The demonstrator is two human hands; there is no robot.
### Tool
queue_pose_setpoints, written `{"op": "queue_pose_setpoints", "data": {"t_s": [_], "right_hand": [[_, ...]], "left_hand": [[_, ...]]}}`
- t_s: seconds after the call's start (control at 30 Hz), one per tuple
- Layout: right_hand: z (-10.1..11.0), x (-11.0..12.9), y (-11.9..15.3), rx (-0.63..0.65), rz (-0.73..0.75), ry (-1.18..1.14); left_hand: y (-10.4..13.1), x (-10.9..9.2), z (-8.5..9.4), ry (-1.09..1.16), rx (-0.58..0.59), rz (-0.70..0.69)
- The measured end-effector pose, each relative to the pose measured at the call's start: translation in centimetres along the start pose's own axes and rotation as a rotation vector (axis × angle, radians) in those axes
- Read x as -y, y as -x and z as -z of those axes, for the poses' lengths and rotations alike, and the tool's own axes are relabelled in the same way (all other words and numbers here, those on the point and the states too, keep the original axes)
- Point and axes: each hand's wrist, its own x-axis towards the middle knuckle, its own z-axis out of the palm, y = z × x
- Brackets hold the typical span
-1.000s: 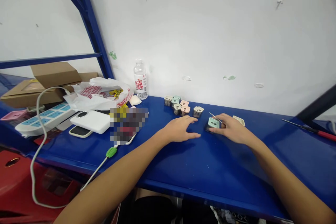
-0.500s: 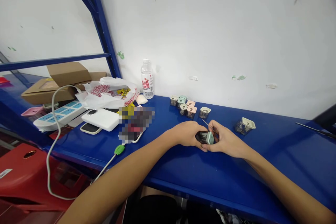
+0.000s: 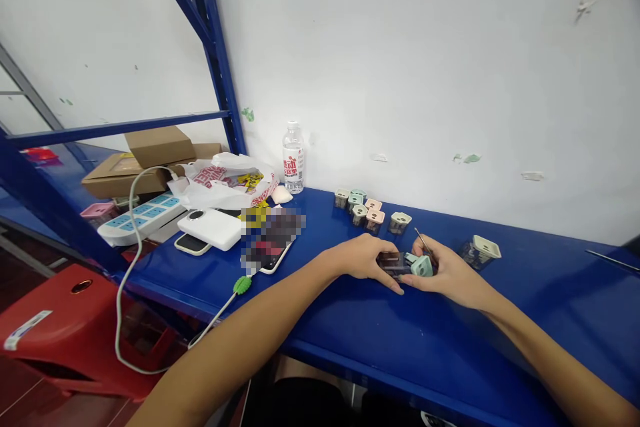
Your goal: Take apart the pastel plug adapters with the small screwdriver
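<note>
My left hand (image 3: 363, 257) is closed round the dark see-through container (image 3: 393, 263) of a pencil sharpener. With the fingers of my right hand (image 3: 450, 275) I grip the sharpener's mint-green top (image 3: 421, 267), which sticks out of the container's right end. A thin metal rod (image 3: 420, 237) also pokes up from my right hand; its lower end is hidden by the fingers. Beyond my hands stand several two-hole sharpeners with dark clear containers, among them a pink one (image 3: 375, 217) and a cream one (image 3: 399, 221). Another cream-topped sharpener (image 3: 481, 251) lies tilted right of my right hand.
On the left of the blue table (image 3: 350, 327) are a phone (image 3: 273, 243), a white power bank (image 3: 213, 228), a power strip (image 3: 145, 217), a plastic bag (image 3: 220, 177) and a cardboard box (image 3: 125, 170). A water bottle (image 3: 293, 159) stands by the wall. Far right lies a thin tool (image 3: 613, 261).
The mint-green top has come partly out of its container, to the right, and my hands are a little farther apart. The whole view has shifted slightly left.
</note>
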Motion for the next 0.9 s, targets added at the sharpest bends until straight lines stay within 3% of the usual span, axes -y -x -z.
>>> {"op": "queue_pose_setpoints", "data": {"t_s": [0.13,0.33,0.6,0.73,0.8,0.9], "right_hand": [[1.0,-0.4,0.1,-0.07,0.027,-0.05],[1.8,-1.3,0.0,-0.138,-0.015,-0.117],[0.4,-0.9,-0.1,-0.232,0.061,-0.08],[0.3,-0.9,0.0,-0.292,0.078,-0.006],[0.4,-0.8,0.1,-0.303,0.069,0.015],[0.3,-0.7,0.2,-0.29,0.056,0.027]], "left_hand": [[-0.1,0.8,-0.5,-0.026,-0.054,0.029],[0.6,0.5,0.1,-0.088,-0.019,0.127],[1.6,-0.5,2.9,-0.04,-0.016,0.193],[4.4,-2.3,5.1,-0.015,-0.17,0.206],[7.3,-3.1,6.7,-0.12,-0.277,0.367],[12.6,-2.8,9.8,-0.405,-0.473,0.957]]}}
